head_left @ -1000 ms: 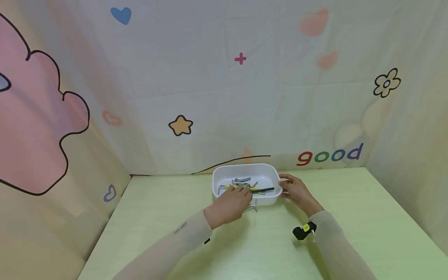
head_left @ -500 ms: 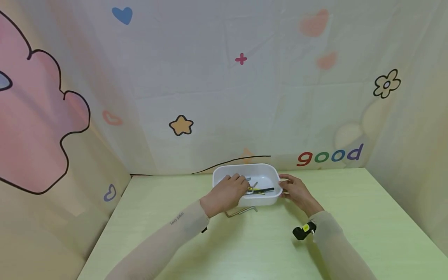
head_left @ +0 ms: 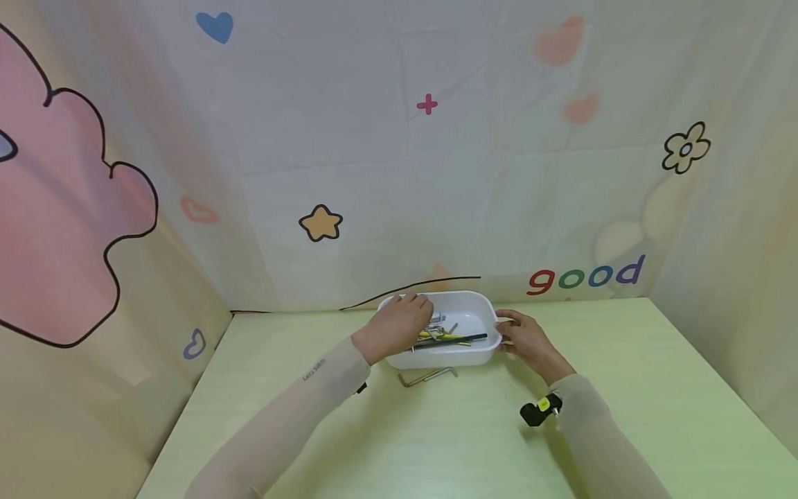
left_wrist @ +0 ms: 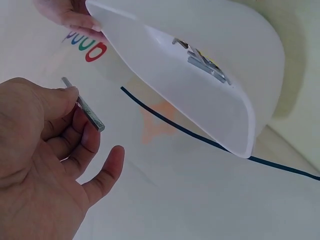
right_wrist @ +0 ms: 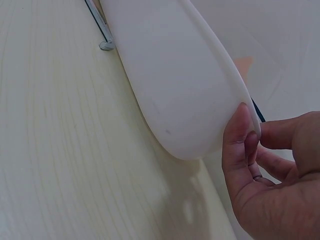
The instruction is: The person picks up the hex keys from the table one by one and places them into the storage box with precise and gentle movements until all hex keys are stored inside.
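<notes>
In the head view my left hand point(head_left: 394, 327) is over the left end of a white plastic tub point(head_left: 464, 357). Its thumb and fingers pinch a small silver metal rod point(left_wrist: 85, 107), thicker toward one end, seen in the left wrist view just outside the tub's rim. My right hand point(head_left: 530, 343) grips the tub's right end, thumb and fingers on either side of the rim in the right wrist view. Inside the tub lie several metal pieces, among them a long black rod point(head_left: 458, 341) and yellow pieces. My left hand hides the tub's left part.
Bent metal hex keys point(head_left: 429, 376) lie on the pale green table point(head_left: 436, 443) in front of the tub. A printed cloth wall point(head_left: 374, 173) rises close behind it. A black wrist camera point(head_left: 539, 410) hangs below my right sleeve.
My left hand has lifted from the front of the tub's contents and moved back and left. The hex keys in front have come into fuller view. My right hand has stayed at the rim.
</notes>
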A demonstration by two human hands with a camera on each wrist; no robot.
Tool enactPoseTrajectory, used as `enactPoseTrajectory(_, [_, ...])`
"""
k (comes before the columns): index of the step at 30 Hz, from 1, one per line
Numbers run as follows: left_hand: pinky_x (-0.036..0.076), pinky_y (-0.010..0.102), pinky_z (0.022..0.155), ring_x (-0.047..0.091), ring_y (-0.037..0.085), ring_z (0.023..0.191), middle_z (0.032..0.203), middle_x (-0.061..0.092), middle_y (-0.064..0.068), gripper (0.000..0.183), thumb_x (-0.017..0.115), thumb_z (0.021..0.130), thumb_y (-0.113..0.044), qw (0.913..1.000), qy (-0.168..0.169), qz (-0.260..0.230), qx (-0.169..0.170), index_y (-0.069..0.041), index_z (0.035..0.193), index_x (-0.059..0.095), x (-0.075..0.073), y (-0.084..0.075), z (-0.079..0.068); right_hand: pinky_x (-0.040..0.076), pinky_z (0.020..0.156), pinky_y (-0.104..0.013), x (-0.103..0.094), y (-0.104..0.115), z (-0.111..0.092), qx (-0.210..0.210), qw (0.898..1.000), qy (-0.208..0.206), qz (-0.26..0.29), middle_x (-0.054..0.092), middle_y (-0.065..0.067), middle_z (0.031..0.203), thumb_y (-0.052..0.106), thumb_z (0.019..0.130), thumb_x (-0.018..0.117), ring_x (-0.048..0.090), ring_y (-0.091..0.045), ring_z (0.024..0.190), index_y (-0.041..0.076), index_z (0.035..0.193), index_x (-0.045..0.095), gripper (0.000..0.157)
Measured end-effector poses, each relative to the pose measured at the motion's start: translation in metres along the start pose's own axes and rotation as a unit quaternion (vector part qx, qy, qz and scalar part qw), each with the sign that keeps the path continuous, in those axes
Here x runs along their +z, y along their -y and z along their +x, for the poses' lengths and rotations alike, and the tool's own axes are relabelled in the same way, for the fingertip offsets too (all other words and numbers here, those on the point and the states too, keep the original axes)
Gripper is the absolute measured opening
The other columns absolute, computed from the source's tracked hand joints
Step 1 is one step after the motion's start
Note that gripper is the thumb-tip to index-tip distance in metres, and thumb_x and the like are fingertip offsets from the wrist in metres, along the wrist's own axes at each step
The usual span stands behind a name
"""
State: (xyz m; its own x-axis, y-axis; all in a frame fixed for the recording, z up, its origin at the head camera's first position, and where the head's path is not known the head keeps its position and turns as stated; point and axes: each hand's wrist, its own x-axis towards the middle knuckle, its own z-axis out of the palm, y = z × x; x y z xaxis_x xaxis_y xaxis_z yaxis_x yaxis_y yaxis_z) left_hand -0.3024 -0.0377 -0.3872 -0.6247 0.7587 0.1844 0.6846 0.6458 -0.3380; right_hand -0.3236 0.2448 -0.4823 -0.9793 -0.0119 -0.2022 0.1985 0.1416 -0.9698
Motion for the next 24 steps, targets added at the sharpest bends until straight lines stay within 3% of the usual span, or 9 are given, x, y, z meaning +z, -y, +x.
enactPoseTrajectory(5, [0.051, 0.028, 0.078, 0.054, 0.015, 0.089, 0.095, 0.06, 0.0, 0.007, 0.051, 0.101, -0.012, 0.999, 0.038, -0.025, -0.003, -0.012, 0.1, 0.058, 0.002, 0.01, 0.008, 0.056, 0.074, -0.025, 0.0, 0.0, 0.002, 0.006, 1.0, 0.0, -0.001, 0.052, -0.019, 0.122, 0.011, 0.102, 0.05, 0.058, -0.02, 0.091, 0.004, 0.146, 0.04, 0.045])
enactPoseTrajectory(10, [0.052, 0.033, 0.085, 0.058, 0.018, 0.098, 0.101, 0.062, 0.001, 0.011, 0.049, 0.103, -0.016, 0.9948, 0.069, -0.07, -0.025, -0.012, 0.104, 0.059, 0.005, 0.018, 0.016, 0.056, 0.074, -0.025, 0.0, 0.001, 0.002, 0.01, 1.0, -0.002, -0.002, 0.052, -0.02, 0.123, 0.011, 0.102, 0.05, 0.059, -0.021, 0.091, 0.005, 0.145, 0.041, 0.044])
enactPoseTrajectory(15, [0.053, 0.033, 0.087, 0.058, 0.019, 0.105, 0.11, 0.063, 0.002, 0.016, 0.05, 0.103, -0.021, 0.9891, 0.092, -0.103, -0.053, -0.012, 0.112, 0.06, 0.012, 0.026, 0.024, 0.056, 0.074, -0.025, 0.0, 0.001, 0.001, 0.009, 1.0, 0.002, -0.001, 0.054, -0.018, 0.12, 0.011, 0.102, 0.049, 0.059, -0.02, 0.091, 0.004, 0.145, 0.041, 0.044])
enactPoseTrajectory(24, [0.052, 0.036, 0.091, 0.057, 0.02, 0.107, 0.112, 0.062, 0.003, 0.019, 0.05, 0.103, -0.022, 0.9801, 0.123, -0.134, -0.079, -0.011, 0.115, 0.06, 0.022, 0.033, 0.033, 0.054, 0.07, -0.023, 0.0, 0.002, 0.001, 0.012, 1.0, -0.001, -0.001, 0.055, -0.017, 0.118, 0.01, 0.102, 0.049, 0.058, -0.018, 0.087, 0.004, 0.146, 0.04, 0.045])
